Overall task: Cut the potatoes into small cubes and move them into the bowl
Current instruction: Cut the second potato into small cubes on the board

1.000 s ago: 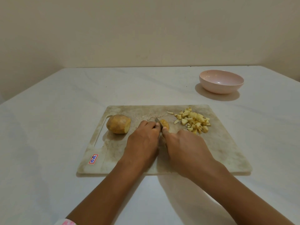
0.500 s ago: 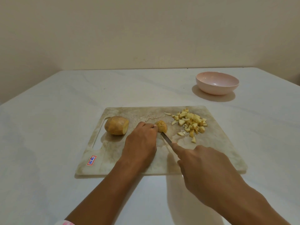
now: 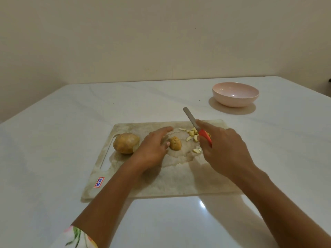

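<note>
Cutting board point(image 3: 161, 178) up front, pink bowl point(image 3: 235, 101) empty, well apart to the right. Right hand point(image 3: 222, 147) curls round the knife point(image 3: 190, 119), blade lifted clear. Left hand point(image 3: 154, 149) lies flat, fingers straight, and it's nearer: the potato end point(image 3: 175, 143) sits just right of its thumb.

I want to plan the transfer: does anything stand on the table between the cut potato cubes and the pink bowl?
Nothing visible does: no object lies on the table between the potato cubes and the bowl. Only the right hand, gripping the knife, partly covers the cubes.
</note>
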